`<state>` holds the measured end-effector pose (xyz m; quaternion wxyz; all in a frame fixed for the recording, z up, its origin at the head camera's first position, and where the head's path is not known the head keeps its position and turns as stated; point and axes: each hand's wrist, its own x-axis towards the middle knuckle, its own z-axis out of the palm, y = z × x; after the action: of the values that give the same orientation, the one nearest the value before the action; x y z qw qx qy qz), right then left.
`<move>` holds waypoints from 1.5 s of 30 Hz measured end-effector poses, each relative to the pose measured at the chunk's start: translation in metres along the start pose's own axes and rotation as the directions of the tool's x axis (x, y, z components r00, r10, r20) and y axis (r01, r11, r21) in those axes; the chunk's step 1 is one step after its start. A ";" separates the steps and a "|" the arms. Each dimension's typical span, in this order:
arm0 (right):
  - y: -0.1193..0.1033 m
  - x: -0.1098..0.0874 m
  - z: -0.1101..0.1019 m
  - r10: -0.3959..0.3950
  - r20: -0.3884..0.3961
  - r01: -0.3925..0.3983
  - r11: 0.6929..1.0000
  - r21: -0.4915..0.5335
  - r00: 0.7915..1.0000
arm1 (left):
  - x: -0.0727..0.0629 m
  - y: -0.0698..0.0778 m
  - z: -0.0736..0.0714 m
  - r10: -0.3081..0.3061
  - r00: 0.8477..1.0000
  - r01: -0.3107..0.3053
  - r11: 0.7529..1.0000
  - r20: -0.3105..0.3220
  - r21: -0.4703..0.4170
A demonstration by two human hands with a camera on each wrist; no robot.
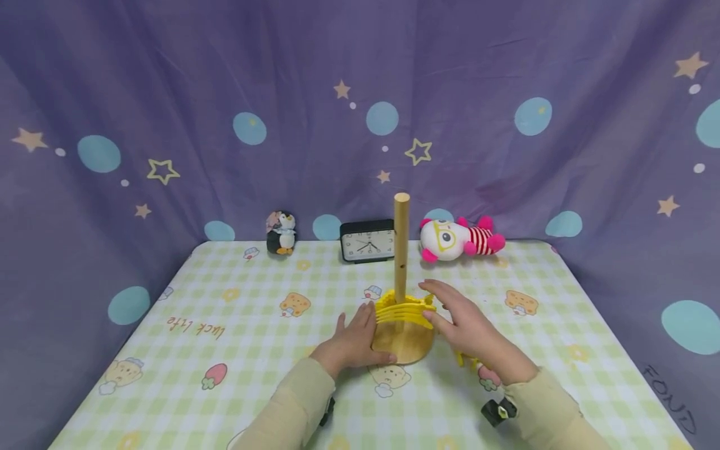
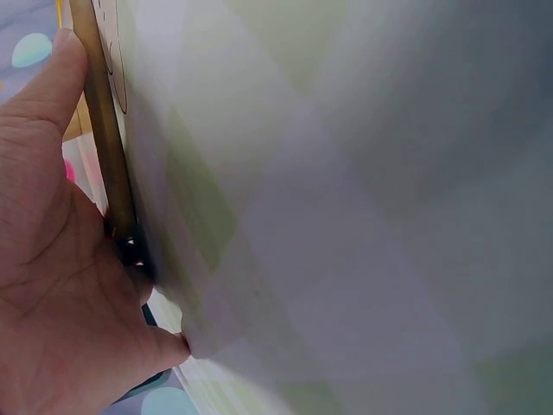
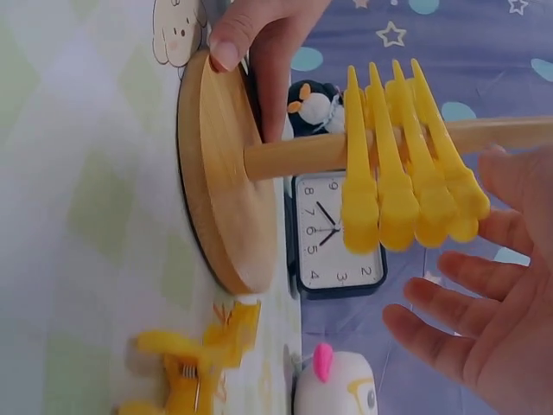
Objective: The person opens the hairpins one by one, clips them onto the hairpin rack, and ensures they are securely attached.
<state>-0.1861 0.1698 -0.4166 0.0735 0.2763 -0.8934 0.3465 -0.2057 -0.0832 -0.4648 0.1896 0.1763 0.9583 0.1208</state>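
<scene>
Wooden stand (image 1: 400,278) with yellow plastic pieces (image 1: 406,314) about its pole

Smooth, pale wood forms a thick round base and an upright cylindrical pole; the stand rests on a checked tablecloth (image 1: 253,356), between the hands. The glossy yellow pieces, tapered at one end and knobbed at the other, lie side by side. Left hand (image 1: 354,340) holds the base's edge, thumb on the rim and parted from the fingers. Right hand (image 1: 458,322) is beside the yellow pieces, fingers loosely spread; whether they touch is hard to tell. Its wrist hides much of a loose yellow object (image 3: 194,354), shown blurred in the right wrist view. That view cuts off the pole's tip, visible from the head. The pole covers one edge of a black-framed clock (image 1: 365,242).
</scene>
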 end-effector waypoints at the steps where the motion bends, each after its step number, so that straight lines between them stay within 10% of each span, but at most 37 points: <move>1: 0.000 -0.002 -0.002 0.013 -0.008 -0.013 1.000 0.004 1.000 | 0.000 0.000 0.000 -0.001 1.000 0.001 1.000 0.001 0.001; 17: 0.028 -0.041 -0.019 0.221 -0.006 -0.220 0.972 -0.085 0.975 | -0.002 0.002 -0.005 -0.014 1.000 0.014 1.000 0.014 0.005; 31: 0.042 -0.063 -0.020 0.507 0.190 -0.469 0.857 -0.213 0.841 | -0.003 0.004 -0.004 -0.012 1.000 0.012 1.000 0.020 -0.003; 45: 0.050 -0.065 -0.010 0.510 0.190 -0.472 0.856 -0.211 0.839 | -0.005 0.005 -0.005 -0.023 1.000 0.024 1.000 0.021 -0.020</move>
<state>-0.1600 0.2358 -0.4588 -0.1049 0.0707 -0.9608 0.2469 -0.2014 -0.0810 -0.4574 0.2025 0.1644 0.9571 0.1264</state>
